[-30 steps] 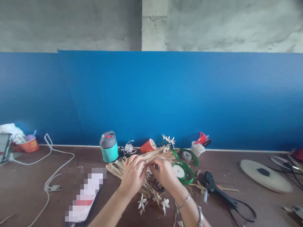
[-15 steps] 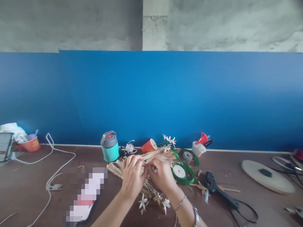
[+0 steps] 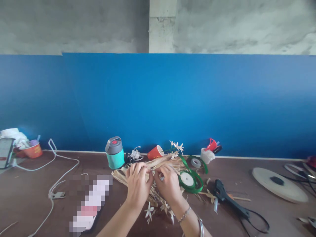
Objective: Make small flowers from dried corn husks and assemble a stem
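My left hand [image 3: 138, 181] and my right hand [image 3: 167, 181] meet over a heap of dried husks [image 3: 120, 176] in the middle of the table. Fingers of both are bent into a pinch, with the tips almost touching. Whatever lies between them is too small and hidden to name. White star-shaped flowers [image 3: 149, 211] lie just below the hands, and more white flowers [image 3: 176, 146] on a green stem stick out of a tipped red paper cup [image 3: 155, 152]. Right of my right hand is a spool of green ribbon [image 3: 187, 179], partly unwound.
A teal jar [image 3: 115, 154] stands behind my left hand. A black glue gun [image 3: 228, 199] with its cord lies to the right, before a round turntable [image 3: 278, 184]. White cables [image 3: 53, 177] and a blurred phone [image 3: 92, 205] occupy the left. A blue partition [image 3: 158, 102] closes the back.
My right hand and forearm have shifted slightly to the left, the wrist with its bracelets turning a little. My left hand stays nearly in place, and both still pinch.
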Demonstrator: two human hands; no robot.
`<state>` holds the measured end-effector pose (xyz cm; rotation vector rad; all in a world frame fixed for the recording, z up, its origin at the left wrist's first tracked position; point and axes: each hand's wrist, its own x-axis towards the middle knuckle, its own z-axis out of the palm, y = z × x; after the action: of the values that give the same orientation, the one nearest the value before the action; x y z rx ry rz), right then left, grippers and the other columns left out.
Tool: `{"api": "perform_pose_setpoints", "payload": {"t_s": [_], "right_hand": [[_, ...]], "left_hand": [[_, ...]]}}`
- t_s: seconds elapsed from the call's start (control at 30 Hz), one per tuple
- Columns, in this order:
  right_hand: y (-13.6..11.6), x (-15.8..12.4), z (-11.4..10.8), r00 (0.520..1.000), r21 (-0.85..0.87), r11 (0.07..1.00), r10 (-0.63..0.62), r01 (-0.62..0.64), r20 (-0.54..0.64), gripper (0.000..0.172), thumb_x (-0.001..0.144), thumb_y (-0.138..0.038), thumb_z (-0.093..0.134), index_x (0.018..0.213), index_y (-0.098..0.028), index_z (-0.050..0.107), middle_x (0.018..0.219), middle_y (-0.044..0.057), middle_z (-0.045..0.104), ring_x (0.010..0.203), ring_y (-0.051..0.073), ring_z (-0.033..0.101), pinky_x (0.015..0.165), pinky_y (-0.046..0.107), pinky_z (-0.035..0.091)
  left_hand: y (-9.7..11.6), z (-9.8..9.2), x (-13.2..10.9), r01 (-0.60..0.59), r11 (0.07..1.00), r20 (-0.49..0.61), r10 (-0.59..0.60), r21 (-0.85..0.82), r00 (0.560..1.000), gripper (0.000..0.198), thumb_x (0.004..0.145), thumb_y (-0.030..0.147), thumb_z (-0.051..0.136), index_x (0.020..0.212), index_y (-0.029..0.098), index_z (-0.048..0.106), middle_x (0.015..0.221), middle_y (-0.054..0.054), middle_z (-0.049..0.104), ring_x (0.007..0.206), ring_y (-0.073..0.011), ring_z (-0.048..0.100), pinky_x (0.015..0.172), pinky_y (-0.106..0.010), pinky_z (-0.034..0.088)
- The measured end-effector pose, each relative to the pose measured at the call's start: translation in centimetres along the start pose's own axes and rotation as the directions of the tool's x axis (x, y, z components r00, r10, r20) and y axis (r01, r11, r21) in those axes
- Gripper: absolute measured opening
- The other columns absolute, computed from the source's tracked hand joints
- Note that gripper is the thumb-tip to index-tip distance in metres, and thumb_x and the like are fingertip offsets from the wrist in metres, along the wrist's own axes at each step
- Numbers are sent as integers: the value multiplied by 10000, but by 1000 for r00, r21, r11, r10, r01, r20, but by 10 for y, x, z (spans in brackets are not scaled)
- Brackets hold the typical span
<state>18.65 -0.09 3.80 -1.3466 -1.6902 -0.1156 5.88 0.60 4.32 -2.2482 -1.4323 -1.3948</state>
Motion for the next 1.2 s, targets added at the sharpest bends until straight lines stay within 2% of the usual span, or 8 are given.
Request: {"api": "perform_pose_setpoints", "payload": {"t_s": [0.13,0.3,0.47,0.6,0.77,0.93,1.2], "right_hand": [[5,0,1,998,-18,998,52,-52,-19,170,762,-115,492,621,-180,562,634,30,592,654,177,540,628,263,359],[10,4,-4,996,42,997,55,-58,63,149,775,-122,502,675,-178,598,671,28,612,661,168,553,627,251,372],[7,5,-7,995,30,999,22,-25,101,120,795,-150,523,757,-185,632,696,18,621,670,167,555,640,253,372],[4,5,-7,993,22,1000,8,-10,118,108,805,-165,535,793,-191,639,757,21,641,702,166,565,649,249,371],[0,2,-3,997,-13,1000,-10,11,80,136,780,-130,538,667,-184,591,677,15,618,673,167,556,619,253,343],[0,0,0,999,-30,999,-21,22,40,125,764,-119,541,665,-187,575,667,11,616,678,174,561,631,259,342],[-3,-4,2,999,-109,993,32,-35,-34,108,752,-137,550,658,-189,549,654,17,606,671,182,559,632,265,358]], "left_hand": [[-4,1,1,25,999,-21,-24,42,1000,54,765,167,594,734,208,607,884,-44,635,896,-240,532,809,-385,364],[-7,2,3,-41,999,16,41,6,999,128,776,227,597,898,211,634,966,-67,611,939,-254,524,819,-391,385],[-8,4,2,-64,998,57,65,-20,996,116,848,205,529,792,211,630,945,-63,605,911,-236,522,798,-378,393],[-9,4,1,-73,997,83,75,-22,994,119,836,151,527,802,209,625,956,-58,604,930,-235,518,798,-373,392],[-7,4,0,-55,998,72,56,-12,996,85,793,138,575,794,210,621,984,-52,615,952,-241,517,807,-376,381],[-5,3,-1,-31,1000,37,31,-5,999,74,775,146,596,754,212,623,964,-44,633,930,-237,525,801,-374,370],[-3,3,-2,22,1000,-3,-22,-12,1000,95,778,146,580,710,209,601,910,-34,641,899,-229,529,806,-377,359]]}}
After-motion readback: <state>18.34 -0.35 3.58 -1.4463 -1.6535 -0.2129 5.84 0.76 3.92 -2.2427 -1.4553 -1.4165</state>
